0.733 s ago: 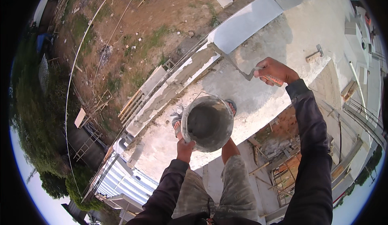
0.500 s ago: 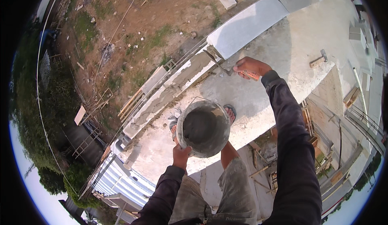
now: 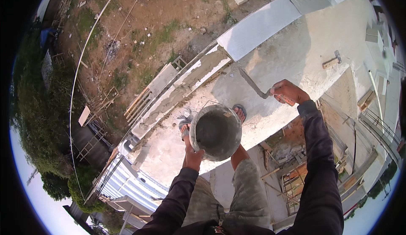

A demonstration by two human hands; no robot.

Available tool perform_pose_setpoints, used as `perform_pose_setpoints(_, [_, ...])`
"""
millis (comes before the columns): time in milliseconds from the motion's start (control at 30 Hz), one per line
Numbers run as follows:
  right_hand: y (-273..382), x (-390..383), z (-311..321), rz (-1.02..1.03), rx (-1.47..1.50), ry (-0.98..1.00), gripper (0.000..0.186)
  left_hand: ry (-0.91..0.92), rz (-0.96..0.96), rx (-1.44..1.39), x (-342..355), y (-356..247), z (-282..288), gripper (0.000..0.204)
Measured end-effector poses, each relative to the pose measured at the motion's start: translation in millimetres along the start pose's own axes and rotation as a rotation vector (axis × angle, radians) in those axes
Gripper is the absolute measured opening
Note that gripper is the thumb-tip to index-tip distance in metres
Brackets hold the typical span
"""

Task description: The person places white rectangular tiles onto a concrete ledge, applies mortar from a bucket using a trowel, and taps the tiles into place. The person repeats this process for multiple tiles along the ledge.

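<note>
My left hand (image 3: 194, 158) grips the near left rim of a mortar-stained bucket (image 3: 230, 144), held up in front of my legs. Grey mortar (image 3: 211, 130) lies inside it. Out to the right, my right hand (image 3: 290, 91) is closed around the orange handle of a trowel (image 3: 250, 82). The trowel's narrow blade points to the far left, over the concrete slab (image 3: 270, 72). Beyond the bucket, a bed of wet mortar (image 3: 182, 87) runs along the slab's outer edge, up to the end of a white block (image 3: 258, 25).
A hammer (image 3: 332, 60) lies on the slab at the right. The slab drops off near me to timber and rubble (image 3: 296, 150) below. Past the mortared edge, bare ground (image 3: 148, 23) lies lower down. My sandalled feet (image 3: 240, 113) stand on the slab.
My right hand has drawn the trowel back from the mortar bed near the block's end, toward the right and nearer me. The left hand still holds the bucket.
</note>
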State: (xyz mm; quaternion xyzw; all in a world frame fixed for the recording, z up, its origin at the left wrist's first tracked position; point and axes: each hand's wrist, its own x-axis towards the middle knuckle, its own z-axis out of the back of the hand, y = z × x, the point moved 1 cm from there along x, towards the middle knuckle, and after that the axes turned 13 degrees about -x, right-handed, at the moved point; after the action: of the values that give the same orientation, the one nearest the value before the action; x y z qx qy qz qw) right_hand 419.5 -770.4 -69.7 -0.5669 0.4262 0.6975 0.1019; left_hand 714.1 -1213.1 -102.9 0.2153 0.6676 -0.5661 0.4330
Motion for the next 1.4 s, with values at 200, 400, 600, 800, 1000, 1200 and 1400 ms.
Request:
perform_pose_setpoints(200, [73,-40,-71,0.222,-0.443,-0.230,0.044,-0.050,-0.038,0.060,-31,-30,-16,0.050])
perform_pose_setpoints(400, [150,30,-91,0.130,-0.636,-0.547,0.041,-0.158,-0.185,0.110,-51,-67,-28,0.027])
perform_pose_setpoints(600, [181,49,-61,-0.024,-0.388,-0.452,0.020,-0.251,-0.235,0.034,-62,-60,-21,0.029])
perform_pose_setpoints(800, [167,-63,-35,-0.087,-0.117,-0.628,0.024,-0.280,-0.126,-0.014,-53,-14,2,0.033])
perform_pose_setpoints(1000, [136,-75,-36,0.280,-1.002,-0.793,0.029,-0.296,-0.054,0.025,-52,-2,7,0.033])
perform_pose_setpoints(1200, [138,20,-13,0.586,-1.529,-0.718,0.029,-0.282,-0.042,-0.170,-57,-16,-6,0.030])
perform_pose_setpoints(1400, [122,31,31,0.507,-1.450,-0.867,0.030,-0.274,-0.083,-0.041,-58,-27,-26,0.032])
